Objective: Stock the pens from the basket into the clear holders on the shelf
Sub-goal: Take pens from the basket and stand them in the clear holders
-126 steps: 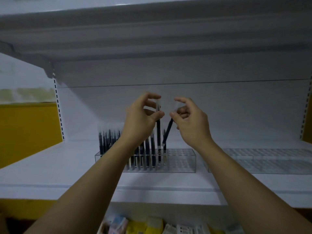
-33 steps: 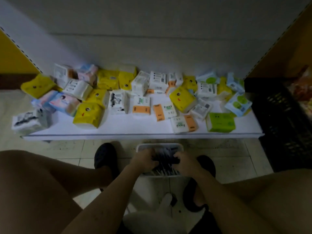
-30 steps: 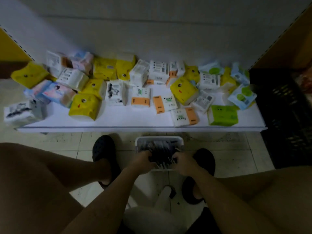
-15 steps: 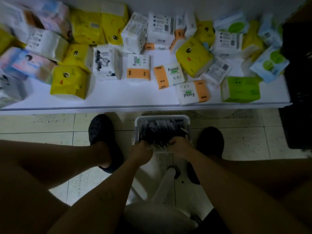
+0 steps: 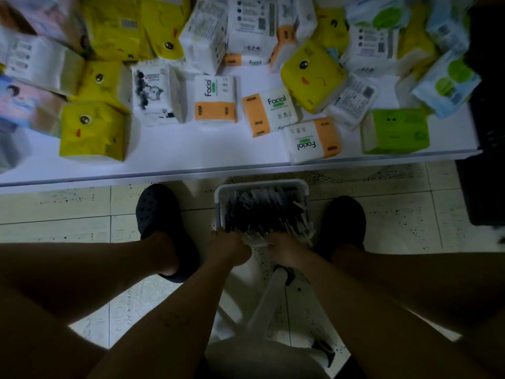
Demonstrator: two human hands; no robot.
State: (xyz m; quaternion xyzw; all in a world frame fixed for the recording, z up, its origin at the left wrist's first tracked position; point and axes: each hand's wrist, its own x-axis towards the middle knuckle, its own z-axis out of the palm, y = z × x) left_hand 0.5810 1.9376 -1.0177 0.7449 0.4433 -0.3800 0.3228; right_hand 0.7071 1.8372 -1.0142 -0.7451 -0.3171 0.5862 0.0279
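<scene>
**Fingers curled into the pen basket beneath a low tissue shelf**

Fingers of both hands are curled at the near edge of a heap of pens, though dim light and blur hide whether any single pen is pinched; the exact grip cannot be told.

A white low shelf [image 5: 175, 160] spans the top of the view, scattered with soft packs of tissue: yellow packs [image 5: 91, 131] printed with a cartoon eye and beak, white-and-orange packs marked "Facial" [image 5: 269, 113], a green pack [image 5: 395, 131] near the right end, and pale blue-and-green packs behind it. A black crate [image 5: 486, 132] stands just beyond the shelf's right end.

Below the shelf edge lies a speckled tile floor [image 5: 68, 212]. The person's bare legs frame the scene, each foot in a dark clog: the left clog [image 5: 159, 212] beside the basket's left wall, the right clog [image 5: 345, 220] beside its right wall.

Between the feet sits the white basket [image 5: 261, 185], its far rim close under the shelf edge, filled with dark pens [image 5: 262, 212] lying in a loose pile. The left hand [image 5: 228, 248] rests at the basket's near left corner, the right hand [image 5: 284, 248] at its near right, both touching the pale pen ends that spill toward the person.
</scene>
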